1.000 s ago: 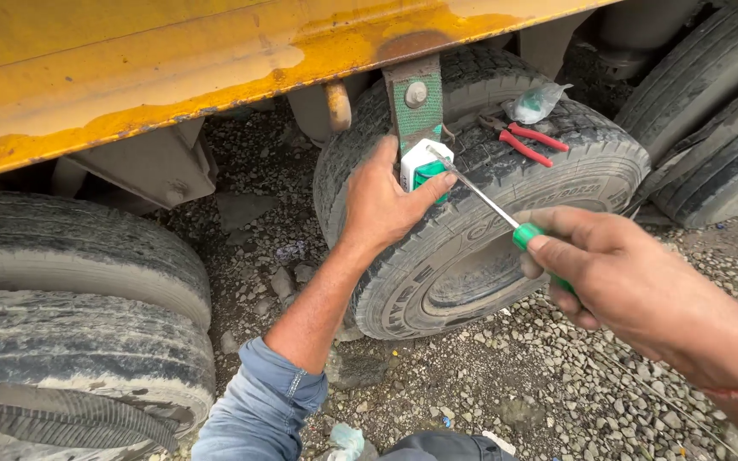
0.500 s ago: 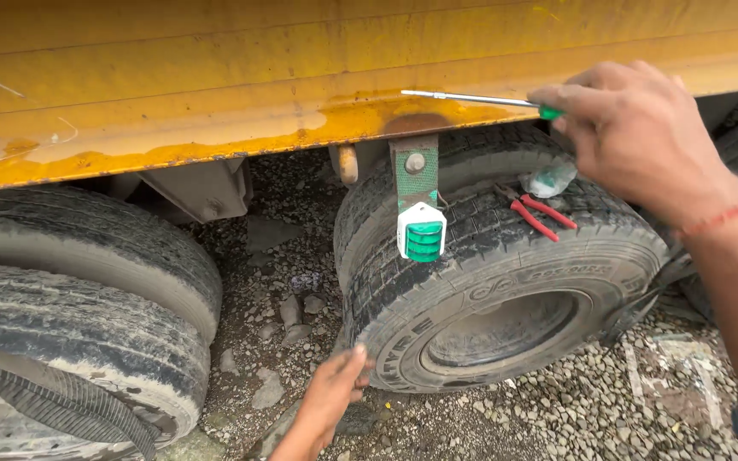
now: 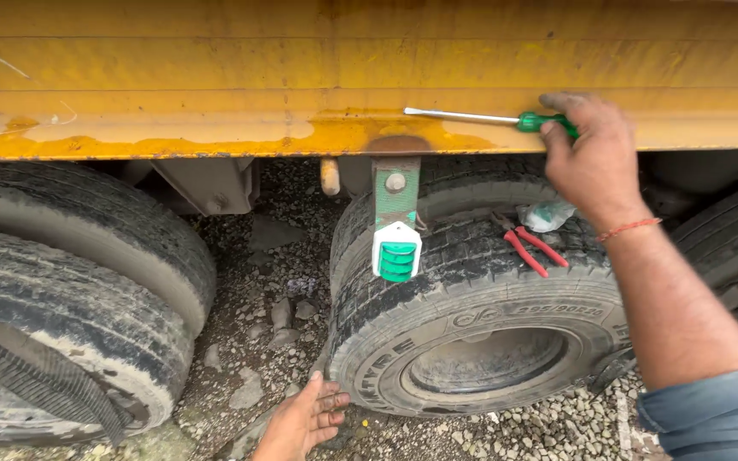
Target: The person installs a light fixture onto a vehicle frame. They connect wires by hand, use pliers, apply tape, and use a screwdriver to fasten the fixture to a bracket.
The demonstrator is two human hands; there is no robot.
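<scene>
The right hand [image 3: 595,158] is raised against the lower edge of the yellow truck body [image 3: 215,77], fingers clenched around the green handle of a screwdriver [image 3: 489,118]. The tool lies almost level, its metal shaft pointing left along the rusty, paint-worn strip of the panel, tip just above the bracket [image 3: 395,188]. A red thread circles that wrist, and a blue sleeve shows at the lower right corner. The left hand [image 3: 305,420] is down low at the bottom of the view, released and holding nothing, palm toward the ground with fingers spread, its fingertips touching or just beside the foot of the tyre [image 3: 471,324] where it meets the gravel [image 3: 275,324]. The green-painted bracket hangs straight down from the body's underside, fixed with 1 bolt, and carries a white lamp [image 3: 396,253] with a green ribbed lens that sits in front of the tyre's tread. On top of that tyre, to the right of the lamp, lie red-handled pliers [image 3: 530,248], and just beside them a crumpled clear plastic bag [image 3: 547,215], close under the right wrist. To the left, well apart across a gap of stones and dirt, stands another pair of worn tyres [image 3: 79,290], with a ribbed black strip [image 3: 36,376] draped across the nearer one. More tyres show at the far right edge, behind the right forearm.
</scene>
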